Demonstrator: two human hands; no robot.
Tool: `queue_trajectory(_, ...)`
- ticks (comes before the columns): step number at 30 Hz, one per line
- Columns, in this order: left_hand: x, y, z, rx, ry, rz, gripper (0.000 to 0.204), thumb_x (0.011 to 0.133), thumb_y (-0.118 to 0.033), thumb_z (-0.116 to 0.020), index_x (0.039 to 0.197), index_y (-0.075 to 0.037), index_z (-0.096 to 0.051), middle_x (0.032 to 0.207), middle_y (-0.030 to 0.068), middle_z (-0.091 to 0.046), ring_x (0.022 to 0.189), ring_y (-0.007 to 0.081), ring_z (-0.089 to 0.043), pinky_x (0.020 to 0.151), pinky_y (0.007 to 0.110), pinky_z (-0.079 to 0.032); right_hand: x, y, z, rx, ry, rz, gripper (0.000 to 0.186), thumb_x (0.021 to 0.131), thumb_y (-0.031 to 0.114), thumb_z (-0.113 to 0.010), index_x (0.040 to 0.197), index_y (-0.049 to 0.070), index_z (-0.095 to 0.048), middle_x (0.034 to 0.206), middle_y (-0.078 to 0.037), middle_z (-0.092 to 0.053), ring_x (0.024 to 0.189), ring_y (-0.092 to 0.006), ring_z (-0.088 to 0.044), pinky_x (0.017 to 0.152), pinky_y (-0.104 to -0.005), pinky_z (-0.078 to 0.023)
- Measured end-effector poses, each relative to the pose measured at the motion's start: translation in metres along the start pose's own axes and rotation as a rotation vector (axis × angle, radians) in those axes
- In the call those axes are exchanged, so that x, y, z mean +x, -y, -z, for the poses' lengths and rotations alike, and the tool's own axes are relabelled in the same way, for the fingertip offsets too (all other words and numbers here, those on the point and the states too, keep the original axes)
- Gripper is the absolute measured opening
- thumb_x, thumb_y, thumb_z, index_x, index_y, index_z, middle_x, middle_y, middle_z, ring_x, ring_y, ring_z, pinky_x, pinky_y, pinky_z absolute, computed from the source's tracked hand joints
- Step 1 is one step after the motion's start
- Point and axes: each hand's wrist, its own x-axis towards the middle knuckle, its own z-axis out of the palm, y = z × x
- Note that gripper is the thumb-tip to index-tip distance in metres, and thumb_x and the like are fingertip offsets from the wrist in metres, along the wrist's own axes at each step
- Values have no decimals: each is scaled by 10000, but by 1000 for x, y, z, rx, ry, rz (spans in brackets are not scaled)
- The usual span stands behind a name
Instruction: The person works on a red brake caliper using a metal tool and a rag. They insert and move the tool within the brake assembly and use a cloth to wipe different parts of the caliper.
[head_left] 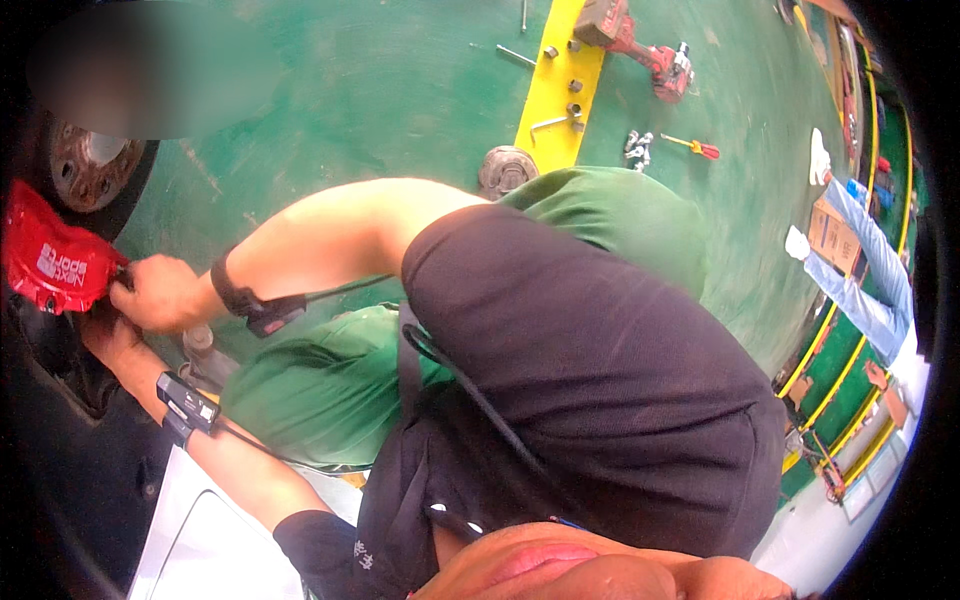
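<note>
A red brake caliper (60, 255) with white lettering is at the far left, below a round metal wheel hub (75, 180). At the caliper's right edge is my right hand (165, 293), its fingers curled and pinched together; whatever lies between them is too small to make out. Just beneath it, my left hand (112, 340) reaches under the caliper's lower edge. The left fingers are mostly hidden behind the right hand and the caliper. Dark car parts surround both hands on the left.
A red cordless impact wrench (650, 60) lies by a yellow floor stripe (560, 80) bearing several sockets (575, 87). A screwdriver (705, 150) rests on the green floor. A white panel (200, 530) is near my left forearm. Another person (850, 270) stands right, beside a cardboard box (832, 235).
</note>
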Motion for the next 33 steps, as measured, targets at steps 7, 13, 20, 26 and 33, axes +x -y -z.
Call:
queue_trajectory(7,-2,-66,-14,-1768,280,353,412,950,-227,-484,1252,47,-548,1253,196,-611,1178,325,-554,1006,486,-386,4,-36,-11,-94,-22,-78,476,905,367,-487,842,-58,-691,908,-305,-669,916,-452,-662,834,-506,-538)
queue_trajectory(13,-10,-78,-14,-1712,-20,507,447,980,-339,-450,1280,-34,-582,1334,151,-593,1230,332,-530,1018,497,-380,18,-54,20,-250,51,-107,435,915,319,-485,854,-57,-694,952,-306,-668,931,-431,-668,844,-489,-550)
queue_trajectory(20,-12,-128,-56,-2035,254,195,378,980,-334,-472,1226,-67,-575,1168,145,-654,1100,287,-618,1006,456,-471,86,-77,46,-1010,76,258,380,943,258,-470,824,-17,-704,835,-231,-704,783,-360,-715,675,-481,-577)
queue_trajectory(26,-42,-171,-66,-2012,-24,48,474,980,-297,-454,1297,42,-548,1374,196,-563,1197,348,-577,957,503,-488,96,-65,69,-37,40,-68,311,949,298,-490,812,64,-640,690,-38,-611,539,-160,-497,484,-329,-368)
queue_trajectory(33,-22,-143,-80,-1882,-302,298,389,1013,-167,-369,1164,145,-546,1086,277,-657,1060,383,-624,925,515,-516,126,-6,126,-672,167,64,251,917,279,-565,884,47,-655,738,-43,-647,589,-134,-567,526,-307,-424)
